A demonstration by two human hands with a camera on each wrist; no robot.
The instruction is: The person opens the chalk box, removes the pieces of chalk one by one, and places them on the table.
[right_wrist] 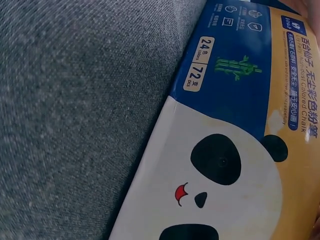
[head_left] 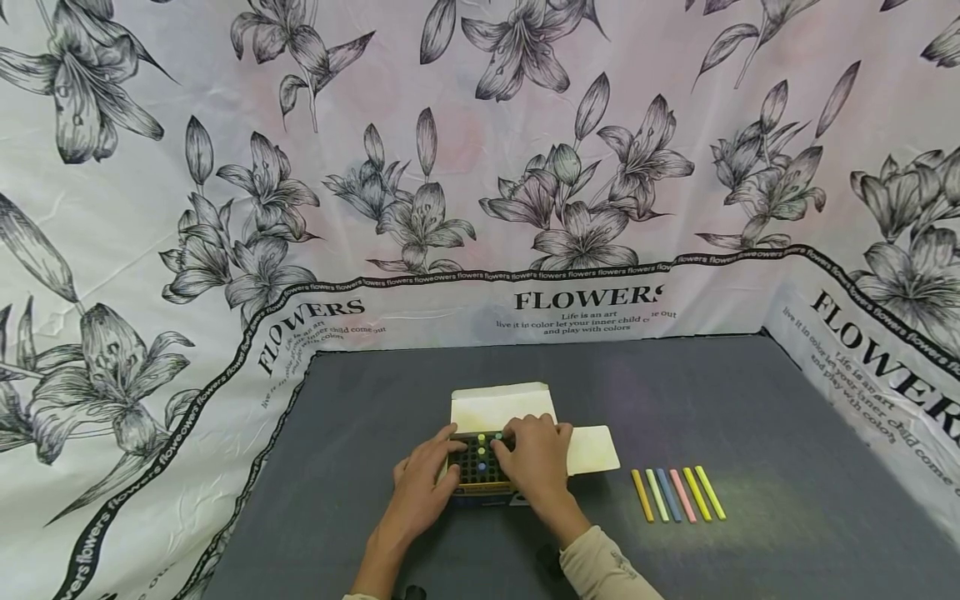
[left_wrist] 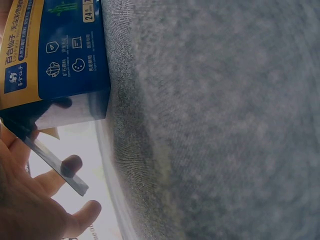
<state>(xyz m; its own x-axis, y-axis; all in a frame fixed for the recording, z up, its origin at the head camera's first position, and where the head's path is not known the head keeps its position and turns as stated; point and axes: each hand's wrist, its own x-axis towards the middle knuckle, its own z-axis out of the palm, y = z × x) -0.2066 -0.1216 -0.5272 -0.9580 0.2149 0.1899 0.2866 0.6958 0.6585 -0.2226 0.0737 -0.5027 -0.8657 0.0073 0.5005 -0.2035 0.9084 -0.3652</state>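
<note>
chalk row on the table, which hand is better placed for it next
Probably the right hand: the chalk sticks lie on its side of the box, while the left hand is at the opposite end.

R hand hides pt of chalk box; box cut off, wrist views

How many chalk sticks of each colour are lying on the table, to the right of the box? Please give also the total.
Orange-yellow stick: 1
Pale green stick: 1
Blue stick: 1
Pink stick: 1
Yellow stick: 1
Yellow-green stick: 1
Total: 6
</note>
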